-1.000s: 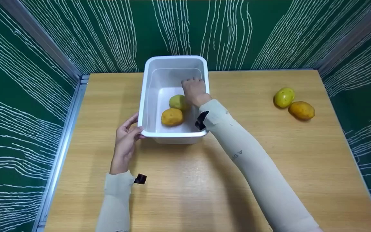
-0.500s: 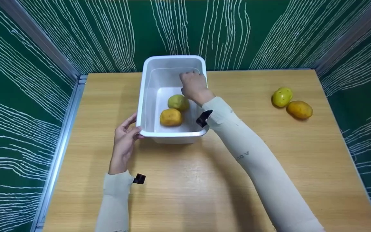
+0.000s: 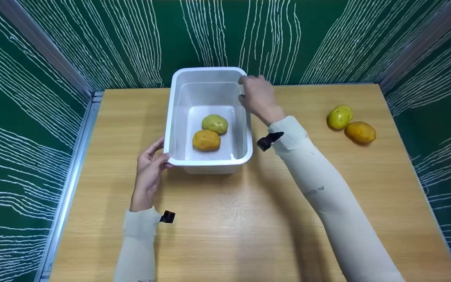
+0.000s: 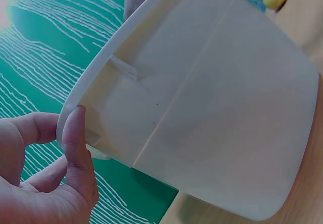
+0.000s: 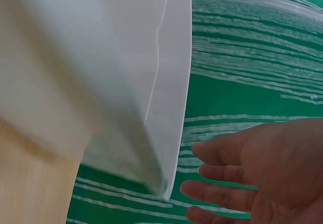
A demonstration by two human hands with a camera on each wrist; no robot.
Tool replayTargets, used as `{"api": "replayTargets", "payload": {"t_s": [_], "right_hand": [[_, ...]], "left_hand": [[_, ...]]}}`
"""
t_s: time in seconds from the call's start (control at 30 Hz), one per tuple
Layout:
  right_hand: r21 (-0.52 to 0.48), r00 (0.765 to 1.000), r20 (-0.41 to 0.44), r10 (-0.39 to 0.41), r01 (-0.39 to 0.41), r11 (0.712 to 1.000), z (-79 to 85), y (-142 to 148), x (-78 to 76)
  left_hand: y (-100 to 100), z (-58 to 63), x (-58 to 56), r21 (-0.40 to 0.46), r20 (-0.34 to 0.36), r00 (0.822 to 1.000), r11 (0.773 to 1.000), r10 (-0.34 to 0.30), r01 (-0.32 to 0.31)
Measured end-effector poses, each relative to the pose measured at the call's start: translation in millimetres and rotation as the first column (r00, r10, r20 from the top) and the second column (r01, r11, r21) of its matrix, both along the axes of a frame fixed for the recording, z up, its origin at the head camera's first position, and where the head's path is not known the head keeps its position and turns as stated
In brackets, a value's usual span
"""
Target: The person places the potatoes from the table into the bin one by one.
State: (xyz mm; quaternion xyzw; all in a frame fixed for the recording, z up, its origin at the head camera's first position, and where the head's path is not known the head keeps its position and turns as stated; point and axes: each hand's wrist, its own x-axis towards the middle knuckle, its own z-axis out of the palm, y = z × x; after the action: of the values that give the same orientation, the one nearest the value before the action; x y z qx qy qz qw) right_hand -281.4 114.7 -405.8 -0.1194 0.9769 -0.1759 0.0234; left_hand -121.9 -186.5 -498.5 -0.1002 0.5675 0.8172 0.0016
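Observation:
A deep white plastic tub stands on the wooden table, with a yellow-green fruit and an orange-yellow, mango-like fruit lying against each other on its floor. At the tub's near left corner my left hand pinches the rim; the left wrist view shows the thumb on the outer side. Over the far right part of the rim is my right hand. Its fingers are loosely extended beside the tub wall in the right wrist view, holding nothing.
On the right of the table lie another yellow-green fruit and another orange-yellow fruit, side by side. Green walls with white streaks enclose the table at the back and sides, close behind the tub.
My right hand has risen out of the tub and moved right, to over its right rim, uncovering the tub's inside. My left hand keeps its hold on the corner.

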Motion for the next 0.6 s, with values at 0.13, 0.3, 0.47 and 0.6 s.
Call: {"api": "replayTargets", "payload": {"t_s": [0.13,0.3,0.47,0.6], "right_hand": [[-0.033,0.999,-0.02,-0.031,0.031,0.999,-4.1,19.5,2.2],[-0.04,0.997,-0.015,-0.076,0.075,0.996,-10.8,40.8,3.6],[-0.054,0.993,-0.007,-0.116,0.116,0.992,-16.6,59.5,5.5],[-0.051,0.991,-0.023,-0.132,0.13,0.99,-21.8,73.4,7.1]], "left_hand": [[-1.1,-0.5,0.0,-0.006,0.004,1.0,1.0,-0.004,0.004],[-0.8,0.1,1.2,-0.02,0.008,1.0,1.0,0.001,-0.001],[-0.1,0.4,1.2,-0.036,0.022,1.0,0.999,0.001,-0.001],[-0.1,0.7,1.1,-0.043,0.026,1.0,0.999,0.003,-0.002]]}}
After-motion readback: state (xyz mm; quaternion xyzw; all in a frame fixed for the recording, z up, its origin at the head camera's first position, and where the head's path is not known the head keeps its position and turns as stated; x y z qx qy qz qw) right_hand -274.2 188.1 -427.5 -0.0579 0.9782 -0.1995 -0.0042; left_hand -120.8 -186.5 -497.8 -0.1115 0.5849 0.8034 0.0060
